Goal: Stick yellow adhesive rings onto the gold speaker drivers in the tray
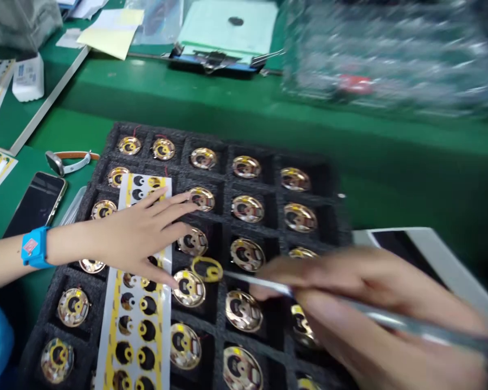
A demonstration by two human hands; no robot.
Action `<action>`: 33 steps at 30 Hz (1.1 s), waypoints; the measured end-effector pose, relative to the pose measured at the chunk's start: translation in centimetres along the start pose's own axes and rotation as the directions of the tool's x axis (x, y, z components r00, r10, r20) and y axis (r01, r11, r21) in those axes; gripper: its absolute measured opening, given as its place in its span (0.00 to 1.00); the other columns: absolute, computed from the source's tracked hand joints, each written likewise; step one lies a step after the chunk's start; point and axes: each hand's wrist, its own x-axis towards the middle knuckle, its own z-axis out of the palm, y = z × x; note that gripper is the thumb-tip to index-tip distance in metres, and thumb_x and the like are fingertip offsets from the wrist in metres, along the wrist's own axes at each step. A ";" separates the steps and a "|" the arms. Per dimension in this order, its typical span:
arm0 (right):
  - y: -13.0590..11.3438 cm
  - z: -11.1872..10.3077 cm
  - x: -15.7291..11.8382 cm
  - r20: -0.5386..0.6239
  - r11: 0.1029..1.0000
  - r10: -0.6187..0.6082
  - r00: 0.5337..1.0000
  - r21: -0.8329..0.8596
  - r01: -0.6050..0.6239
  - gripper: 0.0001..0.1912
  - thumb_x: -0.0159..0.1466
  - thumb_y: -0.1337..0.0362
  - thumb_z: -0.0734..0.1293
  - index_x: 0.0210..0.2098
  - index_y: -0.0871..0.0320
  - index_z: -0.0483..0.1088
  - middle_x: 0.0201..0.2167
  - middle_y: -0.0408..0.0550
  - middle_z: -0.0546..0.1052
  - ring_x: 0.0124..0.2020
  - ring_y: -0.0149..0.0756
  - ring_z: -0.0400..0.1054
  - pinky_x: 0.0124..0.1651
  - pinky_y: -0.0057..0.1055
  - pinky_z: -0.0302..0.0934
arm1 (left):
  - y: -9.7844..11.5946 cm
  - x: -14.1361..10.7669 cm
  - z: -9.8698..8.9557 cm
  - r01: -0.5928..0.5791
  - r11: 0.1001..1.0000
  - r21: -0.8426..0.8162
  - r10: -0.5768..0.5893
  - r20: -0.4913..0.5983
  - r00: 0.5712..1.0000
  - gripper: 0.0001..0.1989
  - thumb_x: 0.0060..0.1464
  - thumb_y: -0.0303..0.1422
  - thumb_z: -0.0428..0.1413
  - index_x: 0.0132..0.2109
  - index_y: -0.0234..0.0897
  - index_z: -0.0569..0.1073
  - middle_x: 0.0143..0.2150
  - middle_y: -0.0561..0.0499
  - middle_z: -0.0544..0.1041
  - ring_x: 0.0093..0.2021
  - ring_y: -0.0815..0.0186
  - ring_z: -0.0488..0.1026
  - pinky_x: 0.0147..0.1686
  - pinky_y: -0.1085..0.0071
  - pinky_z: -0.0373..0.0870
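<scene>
My left hand (146, 234), a blue band at its wrist, lies flat with fingers spread over a sticker sheet (167, 319) with yellow die-cut shapes. Its fingertips reach the round gold parts beside the sheet; whether they press on them I cannot tell. In my right hand (361, 303), blurred by motion, are tweezers (264, 284) pointing left. At their tip a yellow ring-shaped sticker (207, 269) hangs over a round gold part (189, 288). The black foam tray (223, 227) holds many such parts in square compartments. My right hand hides several of them.
Left of the tray lie a phone (38, 200) and a watch (57, 163). A small white bottle (28, 78) stands behind them. Farther back are a clipboard (228, 32) and clear plastic trays (390, 54). A grey-white sheet (451, 254) lies at right.
</scene>
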 end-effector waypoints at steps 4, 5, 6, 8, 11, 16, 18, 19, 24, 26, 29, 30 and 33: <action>1.3 -0.7 3.1 -0.055 0.928 0.279 0.959 0.271 -0.255 0.11 0.57 0.56 0.73 0.32 0.51 0.69 0.25 0.42 0.80 0.28 0.35 0.77 0.33 0.30 0.71 | -0.1 -0.2 -0.2 -0.101 0.993 0.063 0.107 -0.098 0.989 0.25 0.59 0.52 0.51 0.44 0.31 0.73 0.50 0.35 0.73 0.56 0.48 0.67 0.59 0.48 0.59; 1.8 -0.9 3.7 -0.014 0.920 0.291 0.957 0.278 -0.275 0.13 0.54 0.55 0.75 0.32 0.53 0.69 0.24 0.43 0.80 0.27 0.36 0.77 0.32 0.29 0.70 | -0.1 -0.3 -0.3 -0.124 0.990 0.069 0.131 -0.108 0.985 0.23 0.60 0.50 0.50 0.42 0.33 0.74 0.47 0.38 0.74 0.53 0.51 0.69 0.57 0.50 0.60; 2.2 -1.1 4.1 0.024 0.918 0.298 0.954 0.265 -0.294 0.15 0.53 0.55 0.75 0.33 0.53 0.69 0.24 0.43 0.80 0.27 0.37 0.77 0.30 0.29 0.70 | -0.1 -0.3 -0.4 -0.141 0.988 0.068 0.148 -0.111 0.983 0.21 0.61 0.49 0.50 0.41 0.34 0.74 0.45 0.41 0.75 0.50 0.53 0.70 0.56 0.52 0.61; 2.8 -1.6 4.9 0.072 0.926 0.300 0.951 0.218 -0.309 0.17 0.51 0.54 0.76 0.32 0.55 0.68 0.23 0.43 0.80 0.26 0.38 0.77 0.28 0.29 0.69 | -0.1 -0.3 -0.5 -0.151 0.987 0.048 0.156 -0.104 0.982 0.20 0.62 0.47 0.50 0.42 0.35 0.75 0.43 0.43 0.75 0.46 0.56 0.70 0.52 0.55 0.63; 3.0 -1.9 5.5 0.097 0.933 0.288 0.953 0.196 -0.302 0.17 0.51 0.54 0.75 0.32 0.55 0.68 0.22 0.43 0.80 0.26 0.38 0.77 0.27 0.29 0.69 | -0.1 -0.3 -0.7 -0.132 0.991 0.034 0.135 -0.091 0.987 0.22 0.62 0.47 0.49 0.45 0.32 0.76 0.43 0.43 0.76 0.45 0.56 0.70 0.49 0.56 0.64; 3.1 -1.9 4.9 0.121 0.934 0.283 0.951 0.189 -0.302 0.15 0.55 0.54 0.73 0.33 0.54 0.67 0.24 0.44 0.80 0.28 0.39 0.78 0.27 0.28 0.69 | 0.1 -0.2 -0.6 -0.108 0.988 0.107 0.118 -0.085 0.989 0.23 0.64 0.46 0.47 0.43 0.30 0.76 0.44 0.44 0.78 0.46 0.55 0.71 0.48 0.56 0.63; 3.2 -1.9 4.6 0.141 0.943 0.278 0.950 0.151 -0.298 0.13 0.57 0.55 0.72 0.34 0.54 0.67 0.26 0.44 0.80 0.30 0.40 0.79 0.26 0.27 0.68 | 0.1 -0.2 -0.5 -0.105 0.986 0.128 0.118 -0.101 0.988 0.24 0.64 0.46 0.46 0.42 0.30 0.77 0.45 0.43 0.79 0.46 0.55 0.71 0.48 0.57 0.64; 3.2 -1.9 4.5 0.150 0.945 0.280 0.948 0.130 -0.300 0.13 0.57 0.56 0.72 0.35 0.54 0.66 0.26 0.44 0.81 0.30 0.40 0.79 0.26 0.27 0.67 | 0.1 -0.2 -0.5 -0.103 0.986 0.134 0.118 -0.114 0.986 0.24 0.65 0.46 0.46 0.42 0.30 0.77 0.45 0.43 0.79 0.46 0.55 0.71 0.48 0.57 0.65; 3.0 -2.1 5.3 0.211 0.951 0.283 0.936 0.068 -0.303 0.13 0.57 0.57 0.72 0.35 0.54 0.66 0.27 0.46 0.81 0.29 0.40 0.78 0.26 0.28 0.68 | 0.2 -0.1 -0.5 -0.128 0.984 0.127 0.149 -0.168 0.975 0.22 0.65 0.44 0.46 0.39 0.33 0.77 0.44 0.43 0.79 0.45 0.57 0.73 0.49 0.59 0.67; 2.7 -2.2 5.9 0.260 0.956 0.262 0.929 0.064 -0.288 0.13 0.56 0.56 0.72 0.33 0.54 0.66 0.25 0.46 0.81 0.28 0.39 0.78 0.25 0.28 0.68 | 0.3 -0.1 -0.6 -0.153 0.981 0.122 0.172 -0.169 0.971 0.20 0.65 0.42 0.47 0.39 0.32 0.78 0.42 0.44 0.79 0.44 0.58 0.73 0.49 0.59 0.68; 2.7 -2.4 6.5 0.310 0.958 0.251 0.917 0.059 -0.282 0.14 0.56 0.56 0.73 0.31 0.54 0.65 0.24 0.46 0.81 0.27 0.38 0.77 0.25 0.27 0.67 | 0.4 0.0 -0.7 -0.156 0.982 0.102 0.171 -0.157 0.973 0.20 0.65 0.41 0.48 0.39 0.31 0.78 0.42 0.43 0.79 0.43 0.58 0.74 0.46 0.61 0.70; 2.7 -2.5 6.6 0.319 0.958 0.251 0.914 0.055 -0.282 0.14 0.55 0.56 0.73 0.31 0.54 0.65 0.24 0.46 0.81 0.26 0.37 0.77 0.25 0.27 0.67 | 0.5 0.1 -0.7 -0.150 0.984 0.094 0.163 -0.152 0.975 0.20 0.65 0.41 0.48 0.38 0.31 0.78 0.42 0.43 0.79 0.44 0.58 0.74 0.45 0.62 0.71; 3.2 -2.6 6.3 0.313 0.957 0.257 0.914 0.052 -0.287 0.13 0.57 0.55 0.72 0.30 0.54 0.66 0.25 0.45 0.81 0.26 0.36 0.77 0.25 0.26 0.67 | 0.5 0.1 -0.8 -0.150 0.985 0.082 0.160 -0.136 0.978 0.20 0.65 0.40 0.48 0.38 0.31 0.77 0.42 0.43 0.79 0.44 0.57 0.74 0.43 0.62 0.72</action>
